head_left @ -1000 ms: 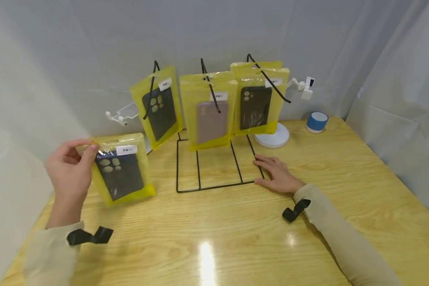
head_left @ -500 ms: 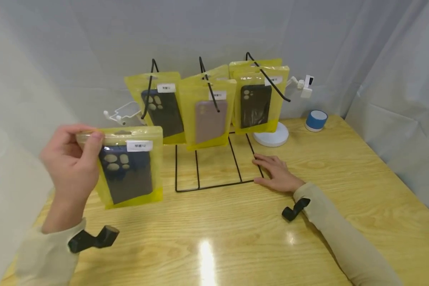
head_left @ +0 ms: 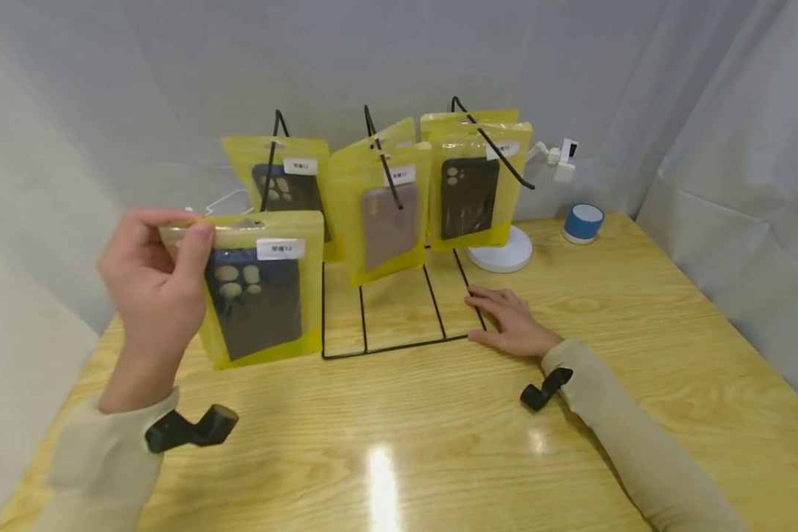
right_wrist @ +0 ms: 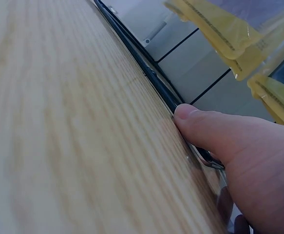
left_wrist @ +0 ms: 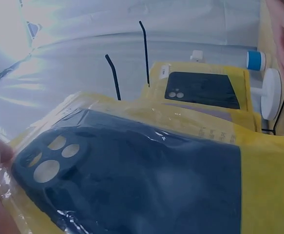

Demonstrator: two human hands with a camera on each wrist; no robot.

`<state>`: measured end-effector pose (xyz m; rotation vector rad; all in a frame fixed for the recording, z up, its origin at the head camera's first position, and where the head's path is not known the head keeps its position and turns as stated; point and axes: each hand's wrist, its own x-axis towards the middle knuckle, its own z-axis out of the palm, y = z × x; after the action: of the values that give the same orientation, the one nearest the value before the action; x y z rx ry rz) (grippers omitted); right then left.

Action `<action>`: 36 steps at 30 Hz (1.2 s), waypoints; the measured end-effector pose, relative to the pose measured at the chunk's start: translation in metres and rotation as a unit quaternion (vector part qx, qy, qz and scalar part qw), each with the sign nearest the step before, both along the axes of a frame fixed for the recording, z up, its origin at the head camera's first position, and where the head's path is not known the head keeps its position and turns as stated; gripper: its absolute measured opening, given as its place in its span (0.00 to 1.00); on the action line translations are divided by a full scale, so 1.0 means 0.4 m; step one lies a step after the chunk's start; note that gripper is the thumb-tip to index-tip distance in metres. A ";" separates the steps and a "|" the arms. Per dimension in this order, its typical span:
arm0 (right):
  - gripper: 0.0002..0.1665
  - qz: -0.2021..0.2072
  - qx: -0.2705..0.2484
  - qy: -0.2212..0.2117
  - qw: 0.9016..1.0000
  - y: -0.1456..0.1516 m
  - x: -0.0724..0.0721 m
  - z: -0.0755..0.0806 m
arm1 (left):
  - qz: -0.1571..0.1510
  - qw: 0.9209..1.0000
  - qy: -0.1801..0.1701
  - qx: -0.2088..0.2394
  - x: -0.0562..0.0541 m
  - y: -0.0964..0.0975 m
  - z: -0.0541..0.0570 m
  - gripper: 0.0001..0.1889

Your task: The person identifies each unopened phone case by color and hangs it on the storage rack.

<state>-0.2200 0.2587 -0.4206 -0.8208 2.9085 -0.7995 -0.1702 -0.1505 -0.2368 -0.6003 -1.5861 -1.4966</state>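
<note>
My left hand (head_left: 156,295) pinches the top left corner of a yellow, clear-fronted bag with a dark blue phone case (head_left: 256,310) inside. It hangs upright at the rack's left, in front of another bagged dark case (head_left: 292,185) on the left hook. In the left wrist view the held bag (left_wrist: 146,175) covers much of what is behind. On the middle hook hang bags with a mauve phone case (head_left: 390,225) in front; on the right hook, bags with a black phone case (head_left: 468,198). My right hand (head_left: 515,329) rests at the right front corner of the black wire rack (head_left: 406,345), fingers extended, thumb against the wire (right_wrist: 146,70).
Behind the rack's right side is a white round base (head_left: 502,255). A blue and white cylinder (head_left: 583,223) stands farther right, near the table's back edge. White hook arms (head_left: 561,160) show beside the bags. A grey curtain (head_left: 346,59) hangs behind the wooden table (head_left: 452,436).
My left hand has raised the bagged phone case and brought it right, nearer the left hook. The bag on that hook has swung to face forward. My right hand stays at the rack's corner.
</note>
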 end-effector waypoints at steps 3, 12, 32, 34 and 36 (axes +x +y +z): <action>0.40 -0.002 0.001 0.002 1.000 0.000 0.000 -0.002 | 0.002 1.000 -0.006 -0.012 -0.013 0.000 -0.001 0.05; 0.40 -0.001 -0.003 -0.002 1.000 -0.001 0.000 -0.003 | 0.017 0.998 -0.047 -0.027 -0.058 0.004 -0.016 0.04; 0.39 -0.002 -0.003 0.008 1.000 0.004 -0.006 -0.013 | 0.070 0.985 -0.153 0.026 -0.203 0.020 -0.011 0.06; 0.39 -0.003 -0.005 0.006 1.000 0.003 -0.008 -0.011 | 0.082 0.985 -0.151 0.018 -0.209 0.020 -0.012 0.07; 0.39 -0.006 -0.003 0.007 1.000 0.003 -0.008 -0.009 | 0.078 0.984 -0.156 0.025 -0.212 0.021 -0.011 0.07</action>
<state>-0.2234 0.2598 -0.4242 -0.8140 2.9265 -0.8083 -0.2550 -0.1421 -0.2412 -0.2127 -1.7801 -1.5609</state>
